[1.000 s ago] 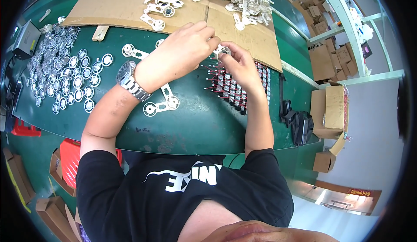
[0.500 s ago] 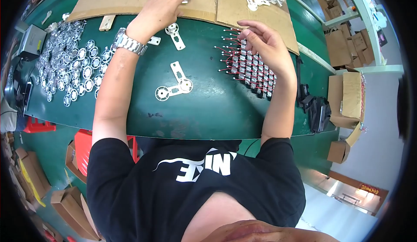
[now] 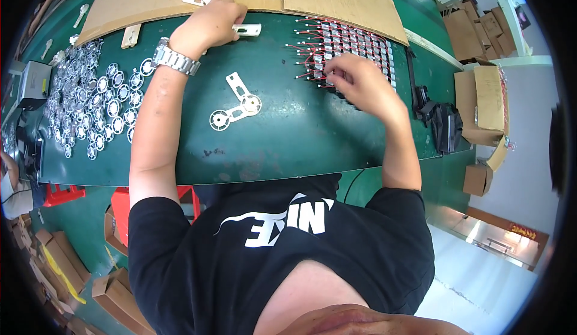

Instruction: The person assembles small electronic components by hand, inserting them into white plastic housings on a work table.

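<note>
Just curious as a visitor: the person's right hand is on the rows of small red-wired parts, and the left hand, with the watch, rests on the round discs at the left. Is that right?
Not quite. The head view shows the left hand at the cardboard's edge, by a white bracket, away from the discs. The right hand is indeed on the red-wired parts.

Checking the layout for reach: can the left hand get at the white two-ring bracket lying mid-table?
Probably yes. The white two-ring bracket lies bare on the green table, beside the left forearm; the left hand only rests farther up on a small white part.
</note>
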The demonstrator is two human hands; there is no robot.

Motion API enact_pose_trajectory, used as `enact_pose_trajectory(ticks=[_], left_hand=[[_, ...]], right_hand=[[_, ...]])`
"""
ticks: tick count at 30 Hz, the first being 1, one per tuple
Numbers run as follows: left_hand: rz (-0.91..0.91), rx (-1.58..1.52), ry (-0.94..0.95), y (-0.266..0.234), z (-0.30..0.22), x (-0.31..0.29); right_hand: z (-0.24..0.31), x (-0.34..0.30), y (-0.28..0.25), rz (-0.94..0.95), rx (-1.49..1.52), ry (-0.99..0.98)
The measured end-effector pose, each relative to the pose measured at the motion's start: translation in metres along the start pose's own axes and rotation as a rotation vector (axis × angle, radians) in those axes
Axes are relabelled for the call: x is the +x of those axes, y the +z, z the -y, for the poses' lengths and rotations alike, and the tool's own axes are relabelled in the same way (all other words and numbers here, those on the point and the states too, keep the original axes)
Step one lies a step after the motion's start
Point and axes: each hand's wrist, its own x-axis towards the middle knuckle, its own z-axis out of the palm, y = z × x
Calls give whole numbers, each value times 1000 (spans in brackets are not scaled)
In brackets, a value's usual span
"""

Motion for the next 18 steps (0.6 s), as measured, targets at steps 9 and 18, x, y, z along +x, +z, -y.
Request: enact_pose_trajectory(ticks=[9,18], left_hand=[[-4,-526,148,-10,-11,8],[-87,-813,170,-11,-17,12]], right_hand=[[10,-5,41,-96,-352,113],[-17,-1,33,75,64,161]])
